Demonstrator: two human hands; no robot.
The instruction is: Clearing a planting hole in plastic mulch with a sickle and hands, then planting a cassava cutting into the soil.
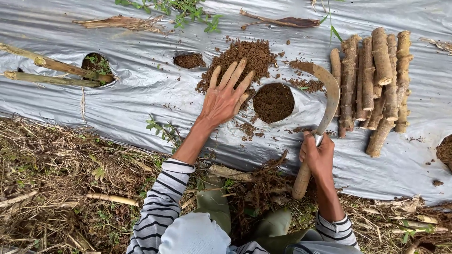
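My left hand (227,95) lies flat with fingers spread on the silver plastic mulch sheet (141,94), its fingertips on a heap of loose brown soil (245,56). Just right of that hand is a round hole (273,102) in the sheet filled with soil. My right hand (318,153) grips the wooden handle of a sickle (325,101), whose curved rusty blade arcs up over the sheet beside the hole.
A pile of cut woody stem pieces (374,84) lies on the sheet at right. Two long stems (52,70) stick out of a hole at left. A smaller soil-filled hole (189,60) sits behind. Dry grass and roots (70,178) cover the ground nearer me.
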